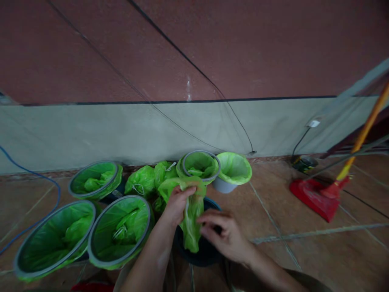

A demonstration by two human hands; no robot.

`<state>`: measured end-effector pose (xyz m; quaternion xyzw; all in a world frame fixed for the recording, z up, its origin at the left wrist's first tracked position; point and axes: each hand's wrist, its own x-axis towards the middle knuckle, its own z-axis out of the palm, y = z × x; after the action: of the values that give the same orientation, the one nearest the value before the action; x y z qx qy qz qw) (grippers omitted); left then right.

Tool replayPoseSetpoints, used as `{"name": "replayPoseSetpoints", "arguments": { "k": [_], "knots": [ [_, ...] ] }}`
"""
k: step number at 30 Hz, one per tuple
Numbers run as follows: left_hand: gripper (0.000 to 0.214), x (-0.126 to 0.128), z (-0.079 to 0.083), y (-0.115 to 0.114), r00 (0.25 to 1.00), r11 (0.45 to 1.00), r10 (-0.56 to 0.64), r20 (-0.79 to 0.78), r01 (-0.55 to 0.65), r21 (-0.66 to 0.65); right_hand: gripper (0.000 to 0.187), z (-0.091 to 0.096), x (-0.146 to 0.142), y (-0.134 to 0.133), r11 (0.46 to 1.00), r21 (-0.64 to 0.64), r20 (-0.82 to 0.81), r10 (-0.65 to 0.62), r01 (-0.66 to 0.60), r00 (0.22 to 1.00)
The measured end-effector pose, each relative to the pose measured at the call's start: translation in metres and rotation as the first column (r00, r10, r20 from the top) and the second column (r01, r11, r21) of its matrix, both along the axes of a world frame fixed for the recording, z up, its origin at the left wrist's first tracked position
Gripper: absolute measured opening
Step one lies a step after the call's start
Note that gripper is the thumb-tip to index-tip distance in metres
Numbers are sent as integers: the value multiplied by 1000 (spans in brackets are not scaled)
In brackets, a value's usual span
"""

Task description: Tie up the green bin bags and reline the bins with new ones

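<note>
My left hand [179, 202] grips a crumpled translucent green plastic bag [192, 227] near its top, and the bag hangs down in folds. Thumb and fingers of my right hand [220, 233] are bent close together at the bag's right side. Whether they pinch its edge is hard to make out, as the hand is slightly blurred. Beneath both hands stands a dark bucket [202, 258] with a blue far rim, between my legs. The bag's lower end hangs over or into its opening.
Green-lined bins [53, 269] with grey rims stand at left, more by the wall. Tied green bags [141, 180] lie between them. A lined light bucket [225, 185] stands behind. At right are a red dustpan [316, 196], a yellow-orange handle [361, 136] and a can [304, 163]. A blue cable [57, 194] crosses the floor.
</note>
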<state>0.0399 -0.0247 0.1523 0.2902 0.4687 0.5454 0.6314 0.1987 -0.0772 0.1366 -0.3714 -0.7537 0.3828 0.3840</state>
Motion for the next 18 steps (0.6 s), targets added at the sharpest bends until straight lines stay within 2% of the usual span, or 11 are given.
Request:
{"name": "replayPoseSetpoints", "arguments": {
  "k": [2, 3, 4, 6, 8, 10, 12, 13, 15, 17, 18],
  "knots": [
    [34, 0, 3, -5, 984, 986, -164, 72, 166, -30, 27, 2, 16, 15, 967, -14, -60, -256, 255, 965],
    [36, 0, 4, -8, 964, 968, -243, 110, 248, -42, 36, 3, 23, 22, 950, 7, -33, -312, 312, 950],
    [37, 1, 5, -10, 948, 954, -292, 127, 299, -35, 47, 2, 29, 29, 945, 31, 17, -326, 326, 945],
    [36, 2, 5, -13, 924, 932, -356, 140, 363, -26, 61, -2, 34, 36, 967, 57, 140, -255, 249, 957],
    [32, 2, 3, -13, 915, 921, -385, 119, 390, -22, 48, -8, 34, 39, 980, 33, 229, -198, 196, 953],
    [26, -2, -2, -9, 913, 913, -408, 20, 408, -10, 33, -14, 36, 40, 970, 20, 268, -237, 241, 934],
    [19, -10, -9, -1, 905, 925, -370, -213, 381, 12, 31, -17, 43, 44, 919, 57, 254, -392, 391, 884],
    [16, -14, -14, 4, 878, 940, -305, -368, 340, 31, 29, -17, 49, 46, 882, 83, 238, -469, 463, 851],
    [18, -24, -23, 15, 762, 967, -119, -636, 235, 99, 28, -15, 63, 53, 816, 130, 218, -577, 563, 787],
    [22, -31, -32, 23, 670, 974, 29, -742, 148, 172, 29, -13, 75, 58, 784, 167, 245, -620, 597, 745],
    [24, -33, -35, 26, 671, 974, 75, -738, 109, 198, 30, -13, 80, 59, 791, 170, 283, -610, 588, 740]
  ]
}}
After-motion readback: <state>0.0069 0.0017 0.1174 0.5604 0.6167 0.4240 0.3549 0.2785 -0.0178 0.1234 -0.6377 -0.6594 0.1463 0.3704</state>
